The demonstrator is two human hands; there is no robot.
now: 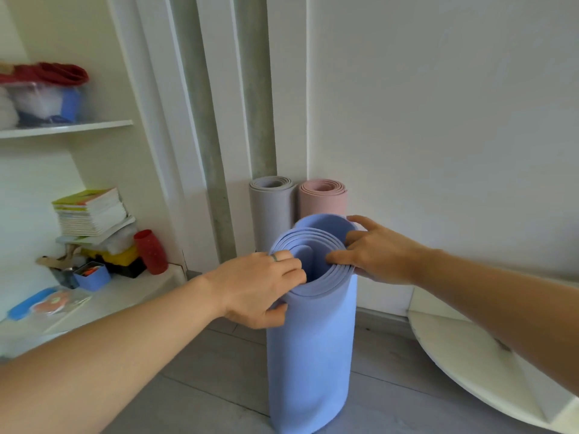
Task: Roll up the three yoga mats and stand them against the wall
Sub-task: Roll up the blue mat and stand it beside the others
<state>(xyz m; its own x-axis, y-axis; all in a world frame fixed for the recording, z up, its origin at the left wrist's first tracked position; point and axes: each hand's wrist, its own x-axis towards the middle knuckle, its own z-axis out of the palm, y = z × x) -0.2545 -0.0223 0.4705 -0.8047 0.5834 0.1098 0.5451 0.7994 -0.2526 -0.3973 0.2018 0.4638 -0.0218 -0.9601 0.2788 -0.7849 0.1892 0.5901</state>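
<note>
In the lower centre of the frame a light-blue rolled foam yoga mat (313,355) stands upright on the grey plank floor (219,371), its loose coils open at the top and one outer layer rising higher at the back. The left hand (260,289) grips the near-left rim, with the fingers curled over the edge into the roll and the thumb pressed on the outside; one finger wears a greenish ring (274,257). The right hand (376,252) pinches the right rim, the thumb on the inner coils and the other fingers bent round the outer layers, the index finger reaching along the raised flap. Just behind, at mid-frame, a grey rolled mat (272,211) and a pink rolled mat (324,198) stand side by side, touching, in the corner against the white wall (438,120), below two grey vertical strips (206,151). At the left, white shelving (62,128) holds a stack of books (91,214), a red perforated cylinder (150,252) and a small blue box (92,277). At the lower right a white round board (470,355) leans tilted near the wall.
</note>
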